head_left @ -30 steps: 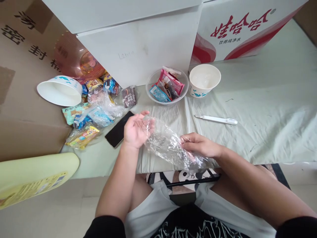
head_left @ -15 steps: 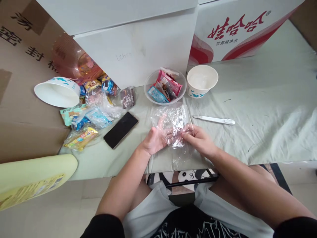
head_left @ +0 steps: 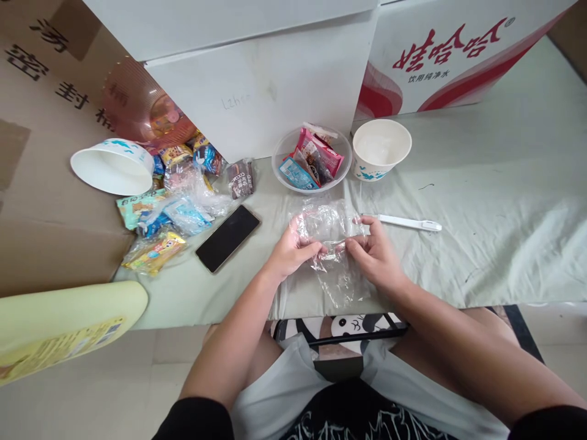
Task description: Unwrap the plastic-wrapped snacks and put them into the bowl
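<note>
A clear plastic bag (head_left: 326, 223), crinkled and see-through, is held by both hands just above the pale green cloth (head_left: 495, 232), near its front edge. The left hand (head_left: 288, 249) grips the bag's left part, thumb pointing inward and the other fingers behind the film. The right hand (head_left: 380, 255) pinches the right part narrowly between thumb and fingertips, the index finger raised a little. The two thumbs nearly meet, and a loose flap of film hangs below them. Just beside the right hand lies a slim white craft knife (head_left: 410, 222). Beyond the bag stands a translucent plastic bowl (head_left: 339, 177) containing snack packets (head_left: 316, 153), with an upright white paper bowl (head_left: 381, 145) close on its right. To the left of the left hand, a black smartphone (head_left: 228, 238) lies at a slant, near a heap of wrapped snacks (head_left: 183, 211). A second paper bowl (head_left: 112, 174) lies tilted beside the heap, against a brown cardboard box (head_left: 55, 232). White cartons (head_left: 257, 104) stand along the back.
</note>
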`<state>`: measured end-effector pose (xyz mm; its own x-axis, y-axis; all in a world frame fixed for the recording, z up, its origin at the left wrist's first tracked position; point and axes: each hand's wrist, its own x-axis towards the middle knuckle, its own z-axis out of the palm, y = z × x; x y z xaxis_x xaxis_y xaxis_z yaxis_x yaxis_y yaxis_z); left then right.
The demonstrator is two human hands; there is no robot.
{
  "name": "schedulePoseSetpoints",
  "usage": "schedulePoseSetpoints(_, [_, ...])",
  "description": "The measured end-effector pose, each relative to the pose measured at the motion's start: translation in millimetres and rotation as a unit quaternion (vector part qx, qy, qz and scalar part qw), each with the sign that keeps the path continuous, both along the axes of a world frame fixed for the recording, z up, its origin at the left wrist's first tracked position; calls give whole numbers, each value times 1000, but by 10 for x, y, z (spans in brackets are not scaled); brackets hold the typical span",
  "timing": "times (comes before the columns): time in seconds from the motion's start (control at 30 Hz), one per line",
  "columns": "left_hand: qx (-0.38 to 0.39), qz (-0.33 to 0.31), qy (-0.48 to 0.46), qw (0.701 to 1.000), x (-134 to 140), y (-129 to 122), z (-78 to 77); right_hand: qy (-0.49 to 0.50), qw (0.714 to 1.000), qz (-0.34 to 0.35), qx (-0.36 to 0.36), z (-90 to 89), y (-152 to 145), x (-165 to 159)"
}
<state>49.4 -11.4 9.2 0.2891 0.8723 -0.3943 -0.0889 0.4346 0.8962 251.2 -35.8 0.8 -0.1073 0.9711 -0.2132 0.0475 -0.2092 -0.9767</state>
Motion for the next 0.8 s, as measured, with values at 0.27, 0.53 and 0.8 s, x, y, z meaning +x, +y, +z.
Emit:
schedulePoseSetpoints(0.27, [102,113,33,988,-9,-6,-86,-41,993,-35,107,19,-8,17])
schedulePoseSetpoints(0.53, [365,73,156,915,-11,-81,-136,-94,987,3,128,38,13,51])
schedulePoseSetpoints(0.8, [437,49,305,845,-83,-42,-106,-122,988,38,91,38,27,72])
